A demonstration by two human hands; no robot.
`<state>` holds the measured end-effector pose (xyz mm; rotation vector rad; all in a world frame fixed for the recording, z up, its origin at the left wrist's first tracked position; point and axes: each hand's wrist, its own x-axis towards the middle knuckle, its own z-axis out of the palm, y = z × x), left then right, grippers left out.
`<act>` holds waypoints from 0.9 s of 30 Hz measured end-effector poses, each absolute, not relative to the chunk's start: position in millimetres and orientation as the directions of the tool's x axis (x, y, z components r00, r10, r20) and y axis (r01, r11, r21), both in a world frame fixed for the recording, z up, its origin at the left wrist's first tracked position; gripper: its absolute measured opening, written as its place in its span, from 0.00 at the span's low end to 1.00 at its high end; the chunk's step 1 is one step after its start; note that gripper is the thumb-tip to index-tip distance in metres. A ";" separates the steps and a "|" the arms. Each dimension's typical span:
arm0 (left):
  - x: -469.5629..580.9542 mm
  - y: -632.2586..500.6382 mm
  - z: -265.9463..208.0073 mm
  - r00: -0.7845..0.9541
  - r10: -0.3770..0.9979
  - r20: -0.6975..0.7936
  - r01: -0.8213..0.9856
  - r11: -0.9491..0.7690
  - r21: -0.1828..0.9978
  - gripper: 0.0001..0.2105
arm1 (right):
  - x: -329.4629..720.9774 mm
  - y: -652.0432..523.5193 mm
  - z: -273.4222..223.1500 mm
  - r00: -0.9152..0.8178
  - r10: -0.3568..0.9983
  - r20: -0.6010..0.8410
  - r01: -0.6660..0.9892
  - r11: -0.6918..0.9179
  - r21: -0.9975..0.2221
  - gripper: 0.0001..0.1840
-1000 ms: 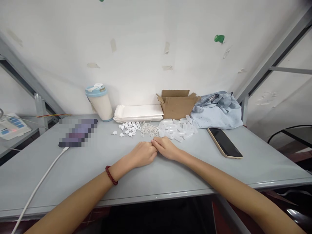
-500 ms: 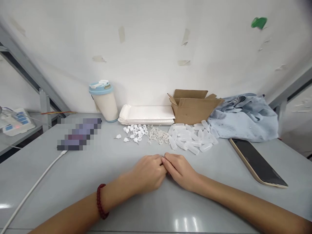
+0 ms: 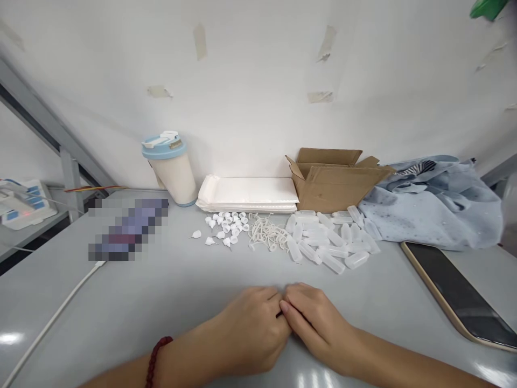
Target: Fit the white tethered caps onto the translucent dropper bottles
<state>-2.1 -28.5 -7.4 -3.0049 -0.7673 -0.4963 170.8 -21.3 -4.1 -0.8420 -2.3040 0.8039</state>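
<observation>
My left hand (image 3: 252, 330) is closed in a fist, knuckles up, over the near part of the table. My right hand (image 3: 319, 326) is closed too and pressed against it, fingertips meeting the left fingers. A small dark spot shows between them; whether it is a held thing or a shadow I cannot tell. Beyond the hands lie three loose groups: white needle-tip caps (image 3: 226, 242), some with thin metal needles, a tangle of off-white strap-like pieces (image 3: 269, 233), and translucent plastic bottles (image 3: 332, 262), small and uncapped as far as I see.
Against the wall stand a cream tumbler (image 3: 175, 178) with a blue lid, white padded envelopes (image 3: 254, 191), an open cardboard box (image 3: 339, 186) and crumpled blue cloth (image 3: 436, 210). A phone (image 3: 456, 291) lies right. A pixelated device (image 3: 131, 229) with a white cable (image 3: 56, 312) lies left.
The view has shifted and come closer, so the hands appear lower and larger. They remain pressed together, and the pieces on the table lie as before.
</observation>
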 end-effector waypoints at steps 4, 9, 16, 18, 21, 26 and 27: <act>-4.7 -29.1 -6.6 0.814 0.469 0.344 0.474 -0.877 0.076 0.05 | 170.9 -20.5 -5.0 -0.667 0.691 0.277 0.385 0.639 -0.666 0.15; -7.3 -29.1 -3.1 0.807 0.486 0.337 0.488 -0.869 0.085 0.04 | 171.5 -18.3 -5.3 -0.684 0.674 0.278 0.390 0.660 -0.642 0.15; -9.5 -25.8 -3.4 0.834 0.468 0.293 0.470 -0.880 0.067 0.06 | 171.2 -15.1 -4.3 -0.695 0.667 0.269 0.390 0.664 -0.638 0.16; -12.4 -20.0 -1.8 0.844 0.472 0.253 0.476 -0.878 0.052 0.08 | 171.1 -13.3 -5.0 -0.681 0.681 0.271 0.393 0.652 -0.649 0.17; -21.1 -3.9 4.7 0.774 0.599 0.204 0.598 -0.798 0.074 0.10 | 172.8 -8.1 -5.8 -0.610 0.726 0.317 0.427 0.638 -0.641 0.17; -41.4 25.6 17.9 0.388 0.873 0.295 0.815 -0.475 0.333 0.10 | 179.3 8.3 -0.1 -0.446 0.750 0.489 0.560 0.660 -0.502 0.11; -44.4 29.0 18.8 0.349 0.887 0.303 0.823 -0.445 0.354 0.09 | 180.1 11.9 1.7 -0.419 0.749 0.514 0.603 0.652 -0.459 0.10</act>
